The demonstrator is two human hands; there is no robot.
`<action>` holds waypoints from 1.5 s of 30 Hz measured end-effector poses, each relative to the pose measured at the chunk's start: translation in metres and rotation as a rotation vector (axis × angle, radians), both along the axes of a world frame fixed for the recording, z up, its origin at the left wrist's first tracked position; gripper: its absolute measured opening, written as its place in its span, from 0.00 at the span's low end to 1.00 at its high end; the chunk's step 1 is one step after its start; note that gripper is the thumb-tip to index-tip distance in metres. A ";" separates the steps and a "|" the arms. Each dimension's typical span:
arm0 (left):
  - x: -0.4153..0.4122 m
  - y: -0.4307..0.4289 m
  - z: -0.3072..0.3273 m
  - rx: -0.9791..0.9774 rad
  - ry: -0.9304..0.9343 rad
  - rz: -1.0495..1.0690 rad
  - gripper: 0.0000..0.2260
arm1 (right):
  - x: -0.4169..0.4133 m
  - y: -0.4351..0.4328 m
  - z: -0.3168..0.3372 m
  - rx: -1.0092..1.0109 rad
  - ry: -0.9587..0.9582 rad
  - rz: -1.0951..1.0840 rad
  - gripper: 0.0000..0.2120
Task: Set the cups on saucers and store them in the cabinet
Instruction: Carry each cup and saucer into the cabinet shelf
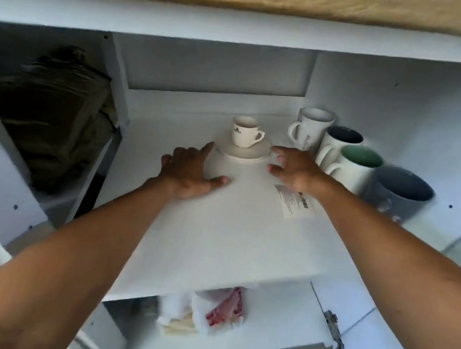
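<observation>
A small white cup (244, 132) with a dark logo stands upright on a cream saucer (252, 151), far back on the white cabinet shelf (228, 234). My left hand (190, 172) lies flat on the shelf just left of the saucer, fingers spread, index fingertip close to the saucer's rim. My right hand (293, 169) hovers at the saucer's right edge with curled, parted fingers. Whether either hand touches the saucer is unclear. Neither hand holds anything.
Several mugs line the shelf's right side: a white mug (310, 128), a dark-lined mug (340, 143), a green-lined mug (354, 164) and a grey mug (398, 193). A paper label (297, 203) lies on the shelf. Cloths and a red packet (226, 309) sit below. A hinge (334, 332) juts out at right.
</observation>
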State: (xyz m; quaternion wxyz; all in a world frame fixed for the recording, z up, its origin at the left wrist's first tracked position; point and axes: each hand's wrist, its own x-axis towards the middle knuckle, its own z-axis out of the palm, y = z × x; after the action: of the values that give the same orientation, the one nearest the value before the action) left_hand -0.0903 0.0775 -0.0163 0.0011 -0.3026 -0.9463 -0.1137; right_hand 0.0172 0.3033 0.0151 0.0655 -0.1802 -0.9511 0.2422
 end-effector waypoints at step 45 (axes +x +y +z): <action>0.235 -0.269 0.368 0.057 -0.030 0.049 0.36 | 0.267 -0.200 0.377 0.037 -0.442 0.143 0.49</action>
State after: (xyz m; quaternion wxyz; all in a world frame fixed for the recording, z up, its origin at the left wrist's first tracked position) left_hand 0.1446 -0.1912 0.3516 -0.0015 -0.2777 -0.9496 -0.1452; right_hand 0.2841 0.1033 0.3925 -0.1585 -0.1599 -0.9569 0.1834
